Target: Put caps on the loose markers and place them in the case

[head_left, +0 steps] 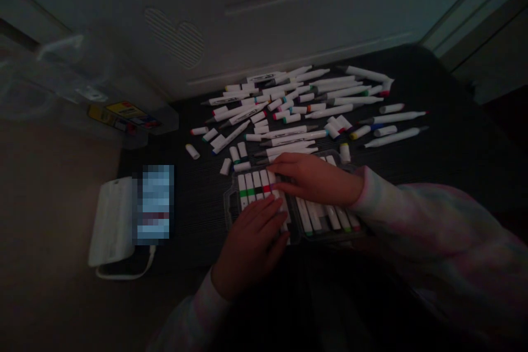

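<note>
A clear plastic marker case (pixel 228 210) lies unfolded near the table's front edge, with white markers lined up in both halves. Over its left half, my left hand (pixel 253 234) rests with fingers stretched across the markers, fingertips touching them. My right hand (pixel 311 176) comes in from the right, thumb and fingertips closed about the top end of a white marker (pixel 271 176) in the same row. Several capped markers (pixel 252 182) with green, black and red bands show beside it. In the right half, more markers (pixel 304 215) lie partly under my right wrist.
Loose markers (pixel 295 135) and caps (pixel 192 151) are scattered over the dark table (pixel 445 121) behind the case. At left are a phone (pixel 154 203), a white power bank (pixel 112 223) with a cable (pixel 124 276), and a clear plastic container (pixel 140 93). A white panel (pixel 289 27) stands behind.
</note>
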The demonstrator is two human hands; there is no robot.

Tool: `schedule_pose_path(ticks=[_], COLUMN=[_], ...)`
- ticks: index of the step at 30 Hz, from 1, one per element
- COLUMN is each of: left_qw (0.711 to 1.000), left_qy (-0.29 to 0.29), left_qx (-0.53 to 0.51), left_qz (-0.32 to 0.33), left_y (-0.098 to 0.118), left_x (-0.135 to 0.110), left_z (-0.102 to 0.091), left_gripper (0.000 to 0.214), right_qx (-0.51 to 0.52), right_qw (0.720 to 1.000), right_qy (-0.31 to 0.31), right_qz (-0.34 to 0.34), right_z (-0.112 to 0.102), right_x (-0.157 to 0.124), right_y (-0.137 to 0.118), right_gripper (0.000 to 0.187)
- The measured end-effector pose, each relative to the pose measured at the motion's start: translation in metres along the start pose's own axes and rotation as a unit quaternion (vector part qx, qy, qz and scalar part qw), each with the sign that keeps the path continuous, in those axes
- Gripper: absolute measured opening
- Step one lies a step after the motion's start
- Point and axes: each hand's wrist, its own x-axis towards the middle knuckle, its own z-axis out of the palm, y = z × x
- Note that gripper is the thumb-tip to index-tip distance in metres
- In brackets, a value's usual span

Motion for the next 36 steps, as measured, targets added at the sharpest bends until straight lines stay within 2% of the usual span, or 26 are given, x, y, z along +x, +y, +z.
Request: schedule_pose_path(ticks=[11,36], left_qw=[0.998,0.999], left_qy=[0.026,0.019], left_qx=[-0.049,-0.045], left_qz=[-0.022,-0.025], left_y=[-0.0029,-0.0024], left_x=[-0.0002,0.0012], left_z=[0.0004,-0.0006], left_gripper=[0.024,0.024], right_qx=[0.01,0.011], right_qw=[1.0,1.0], right_qy=[0.005,0.001], right_qz=[-0.009,-0.008], right_z=[-0.0005,-0.0001], right_x=[-0.0005,-0.0003], right_y=[0.0033,0.0028], right_gripper=[0.029,0.029])
